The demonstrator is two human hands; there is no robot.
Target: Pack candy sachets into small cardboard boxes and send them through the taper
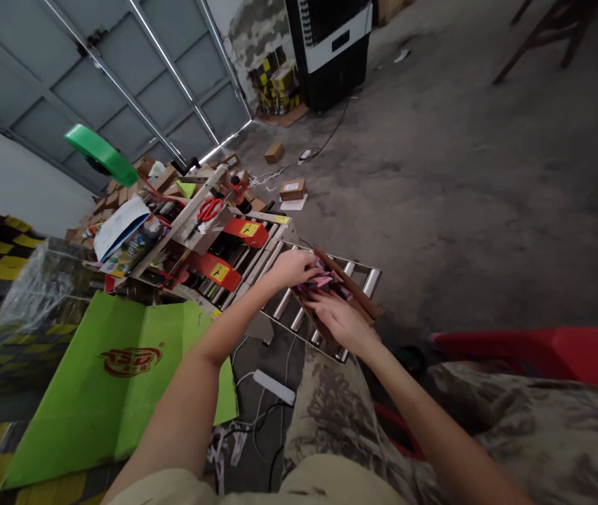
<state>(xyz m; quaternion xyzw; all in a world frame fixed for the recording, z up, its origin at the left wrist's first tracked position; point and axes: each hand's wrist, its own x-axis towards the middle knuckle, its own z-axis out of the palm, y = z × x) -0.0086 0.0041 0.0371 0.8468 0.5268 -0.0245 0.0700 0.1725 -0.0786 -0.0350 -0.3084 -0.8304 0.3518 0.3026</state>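
- My left hand (295, 271) comes in at nine o'clock of the cardboard box (356, 292), fingers bent over pinkish packets (326, 280); I can't tell if they pinch.
- My right hand (338, 319), at five o'clock, touches the packets, fingers stretched out.
- The box sits tilted across the roller conveyor (281, 304).
- Red scissors (210, 209) lie towards ten o'clock.

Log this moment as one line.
left hand: on pink items in open carton | right hand: on same items | carton: on roller conveyor | red-handled scissors: on machine

Light khaki top (341, 484), bare forearms, brown-patterned beige trousers (325, 403)
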